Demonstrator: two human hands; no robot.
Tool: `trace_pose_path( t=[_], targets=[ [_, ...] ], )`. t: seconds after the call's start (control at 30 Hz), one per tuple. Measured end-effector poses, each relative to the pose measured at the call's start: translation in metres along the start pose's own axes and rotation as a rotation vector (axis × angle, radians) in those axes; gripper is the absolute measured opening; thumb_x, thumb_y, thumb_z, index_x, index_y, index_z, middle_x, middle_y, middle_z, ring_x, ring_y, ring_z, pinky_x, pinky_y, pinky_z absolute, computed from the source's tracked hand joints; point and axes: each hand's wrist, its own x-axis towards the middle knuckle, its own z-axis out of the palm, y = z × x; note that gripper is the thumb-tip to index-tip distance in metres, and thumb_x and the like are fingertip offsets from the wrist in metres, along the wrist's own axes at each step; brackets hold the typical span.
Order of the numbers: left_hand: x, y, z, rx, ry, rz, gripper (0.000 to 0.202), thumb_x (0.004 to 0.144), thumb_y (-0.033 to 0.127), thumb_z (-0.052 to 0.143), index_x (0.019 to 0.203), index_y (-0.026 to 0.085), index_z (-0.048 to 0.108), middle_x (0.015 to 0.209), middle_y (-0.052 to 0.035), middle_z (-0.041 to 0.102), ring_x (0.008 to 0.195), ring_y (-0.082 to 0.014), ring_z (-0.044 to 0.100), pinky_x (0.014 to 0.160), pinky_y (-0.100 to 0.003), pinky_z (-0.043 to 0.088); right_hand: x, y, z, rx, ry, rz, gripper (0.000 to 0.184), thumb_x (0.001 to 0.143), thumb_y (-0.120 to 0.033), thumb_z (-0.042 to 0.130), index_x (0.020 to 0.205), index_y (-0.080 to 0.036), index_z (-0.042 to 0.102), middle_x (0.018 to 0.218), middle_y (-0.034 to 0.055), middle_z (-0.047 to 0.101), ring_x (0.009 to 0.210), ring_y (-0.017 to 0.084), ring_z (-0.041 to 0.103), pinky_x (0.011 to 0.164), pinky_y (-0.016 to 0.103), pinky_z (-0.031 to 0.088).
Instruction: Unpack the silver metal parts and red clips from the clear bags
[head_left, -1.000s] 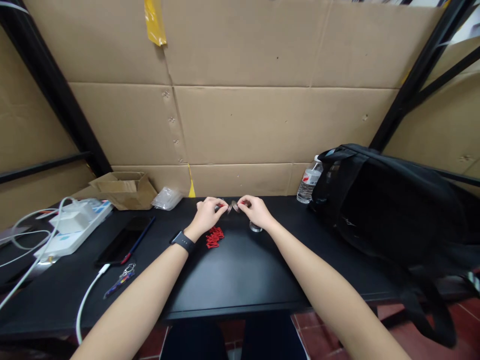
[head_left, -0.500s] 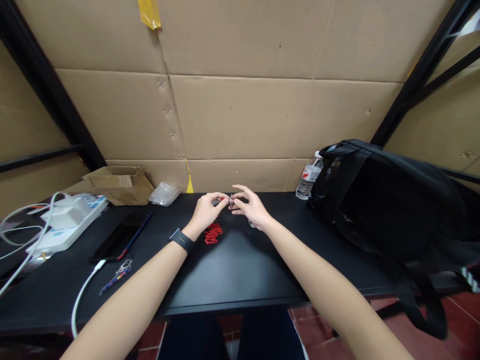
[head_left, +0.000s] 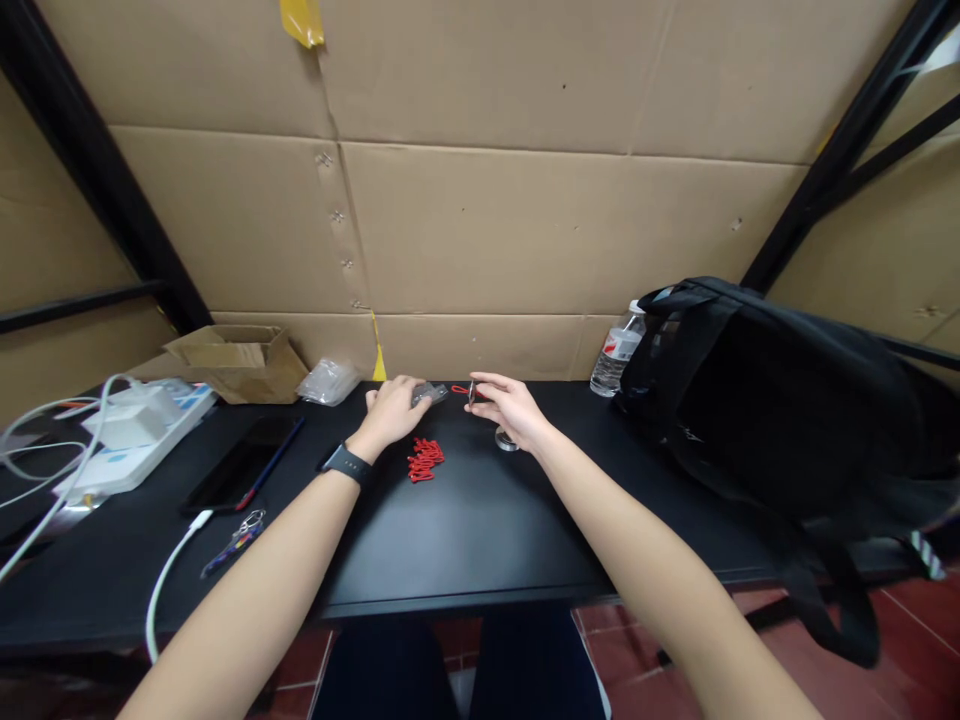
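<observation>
My left hand rests on the black table near the back, fingers curled over a small grey piece. My right hand hovers just right of it, pinching a small metal ring with a red clip sticking out to the left. A small heap of red clips lies on the table below my left hand. A little round metal object sits under my right wrist. A dark watch is on my left wrist.
A black backpack fills the table's right side, with a water bottle beside it. On the left lie a phone, a pen, keys, a white power strip with cables, a cardboard box and a plastic bag. Cardboard walls stand behind.
My hands were together in front of me; they have since parted. The left has dropped toward the table with the grey piece, and the right keeps the ring with a red clip.
</observation>
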Motion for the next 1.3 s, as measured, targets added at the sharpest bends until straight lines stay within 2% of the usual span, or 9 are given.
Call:
trace_pose_path(
  t=[0.13,0.27,0.4,0.5,0.6,0.73,0.83,1.03,1.3],
  targets=[
    [-0.001,-0.006,0.004,0.067,-0.288,0.052,0.035,0.089,0.046,0.056,0.115,0.028,0.072,0.124,-0.0086,0.071,0.117,-0.0323,0.062,0.097,-0.046,0.044,0.001,-0.002,-0.003,0.014,0.010,-0.012,0.026,0.086,-0.029,0.073,0.109,-0.017,0.072,0.093,0.0066,0.070,0.073,0.016,0.072,0.083,0.037,0.064],
    [-0.006,0.006,0.007,0.043,-0.377,0.194,0.036,0.092,0.046,0.051,0.121,0.033,0.069,0.128,-0.0052,0.069,0.120,-0.0293,0.062,0.098,-0.044,0.045,0.002,-0.002,-0.008,-0.121,-0.003,-0.127,0.044,0.073,-0.030,0.084,0.114,-0.020,0.071,0.099,0.0050,0.070,0.081,0.016,0.070,0.085,0.037,0.062],
    [-0.011,0.018,0.006,0.007,-0.432,0.338,0.036,0.095,0.046,0.049,0.125,0.037,0.068,0.135,-0.0023,0.065,0.127,-0.0263,0.058,0.103,-0.041,0.043,0.004,0.000,-0.019,-0.633,0.031,-0.287,0.043,0.074,-0.028,0.079,0.116,-0.021,0.071,0.104,0.0053,0.068,0.085,0.016,0.067,0.084,0.035,0.057],
    [-0.013,0.019,0.005,0.036,-0.466,0.338,0.036,0.094,0.047,0.051,0.124,0.039,0.069,0.141,-0.0036,0.061,0.129,-0.0282,0.057,0.105,-0.043,0.042,0.003,0.001,-0.024,-1.083,-0.008,-0.393,0.043,0.072,-0.023,0.077,0.115,-0.023,0.073,0.110,0.0060,0.067,0.089,0.017,0.065,0.088,0.033,0.051],
    [-0.012,0.016,0.002,0.049,-0.519,0.336,0.035,0.094,0.046,0.053,0.125,0.042,0.069,0.145,-0.0036,0.058,0.133,-0.0299,0.054,0.108,-0.046,0.040,-0.001,0.001,-0.020,-1.281,-0.111,-0.394,0.049,0.070,-0.023,0.077,0.118,-0.023,0.070,0.109,0.0067,0.068,0.093,0.019,0.065,0.087,0.030,0.049],
    [-0.010,0.011,-0.002,0.047,-0.534,0.363,0.032,0.092,0.041,0.057,0.120,0.044,0.071,0.145,0.0004,0.058,0.132,-0.0296,0.055,0.109,-0.044,0.040,-0.006,0.003,-0.013,-1.343,-0.199,-0.376,0.043,0.071,-0.026,0.076,0.113,-0.021,0.070,0.105,0.0067,0.072,0.095,0.021,0.067,0.084,0.028,0.047],
    [-0.008,0.011,-0.005,0.083,-0.559,0.362,0.033,0.092,0.042,0.057,0.123,0.046,0.069,0.146,0.0033,0.056,0.131,-0.0287,0.056,0.111,-0.043,0.040,-0.007,0.005,-0.011,-1.329,-0.234,-0.347,0.037,0.071,-0.027,0.075,0.107,-0.020,0.070,0.095,0.0046,0.074,0.084,0.018,0.068,0.075,0.025,0.047],
    [-0.008,0.018,-0.014,0.160,-0.698,0.351,0.039,0.094,0.045,0.055,0.132,0.044,0.063,0.158,0.0001,0.040,0.138,-0.0333,0.048,0.115,-0.050,0.033,-0.006,0.009,-0.012,-1.286,-0.280,-0.324,0.026,0.071,-0.027,0.077,0.096,-0.020,0.071,0.080,0.0003,0.072,0.070,0.014,0.065,0.067,0.023,0.043],
    [-0.009,0.017,-0.012,0.109,-0.718,0.362,0.037,0.092,0.044,0.058,0.128,0.043,0.067,0.160,-0.0007,0.037,0.141,-0.0325,0.045,0.115,-0.049,0.033,-0.001,0.019,-0.011,-1.202,-0.282,-0.343,0.028,0.071,-0.032,0.084,0.088,-0.018,0.067,0.076,-0.0004,0.070,0.065,0.013,0.062,0.063,0.022,0.041]
  ],
)
